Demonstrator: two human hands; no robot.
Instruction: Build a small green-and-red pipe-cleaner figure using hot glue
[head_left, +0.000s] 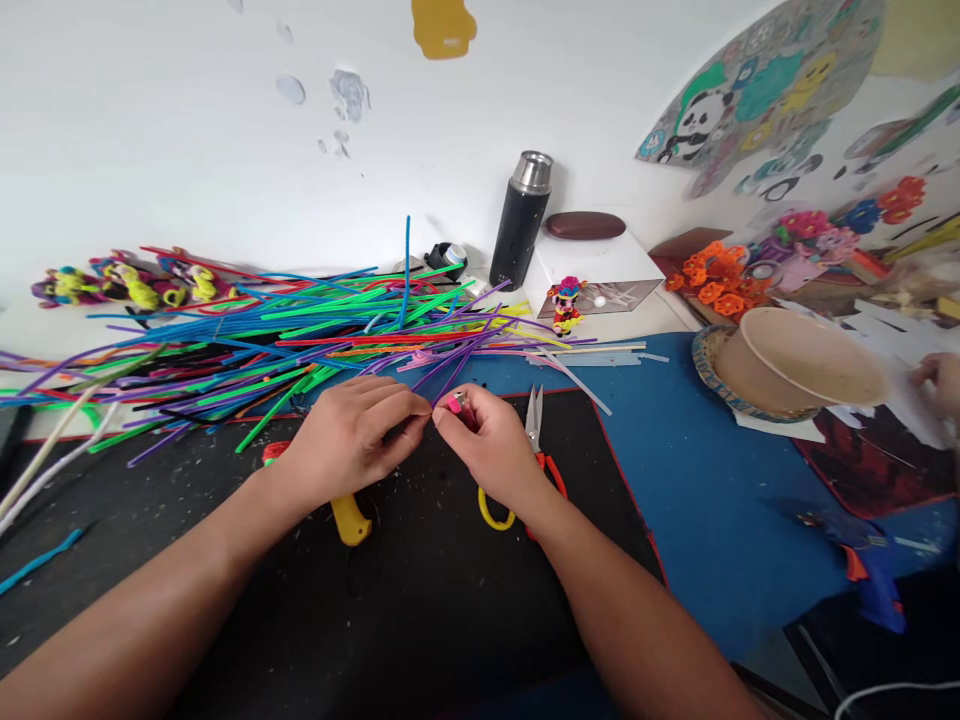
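My left hand [360, 435] and my right hand [491, 445] meet over a black mat [420, 600], fingers pinched together. Between the fingertips sits a small pink piece [454, 404] with a purple pipe cleaner [457, 368] running up from it into the pile. A big heap of coloured pipe cleaners [247, 340] lies just beyond my hands. Scissors [534, 425] with a yellow and a red handle rest under my right wrist. A yellow-handled tool [349, 520] lies beneath my left wrist.
A black flask [520, 222], a white box [600, 270] and a small colourful figure [566, 303] stand at the back. A tipped bowl [795, 365] sits right on the blue cloth [705, 480]. Another person's hand [941, 385] shows at the right edge. A blue glue gun [870, 575] lies near.
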